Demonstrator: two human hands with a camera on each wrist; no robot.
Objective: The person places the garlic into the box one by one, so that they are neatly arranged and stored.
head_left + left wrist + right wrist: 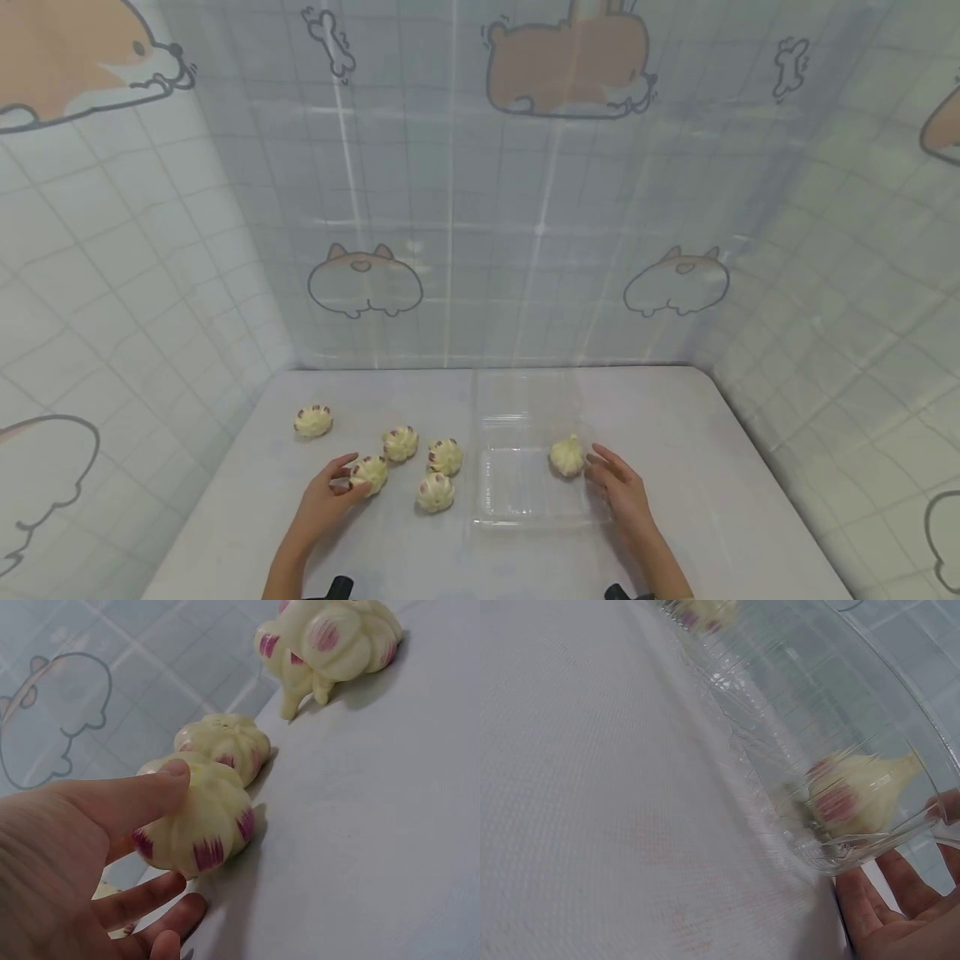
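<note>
In the head view my left hand (327,500) is at a cream garlic bulb (369,474) with purple streaks, left of the clear box. The left wrist view shows the thumb on top of this bulb (199,825); the index finger is mostly hidden behind it, and the other fingers spread below. Another garlic bulb (567,456) sits upright inside the right side of a clear plastic box (517,523). Beside the box's right wall is my right hand (622,497), fingers loosely extended and holding no bulb. Whether they touch the wall I cannot tell.
Several more garlic bulbs lie on the white table (750,517): one farther back left (312,421), the others, such as the front bulb (436,492), between my left hand and the box. The box's clear lid (525,392) lies folded back toward the patterned wall (495,317).
</note>
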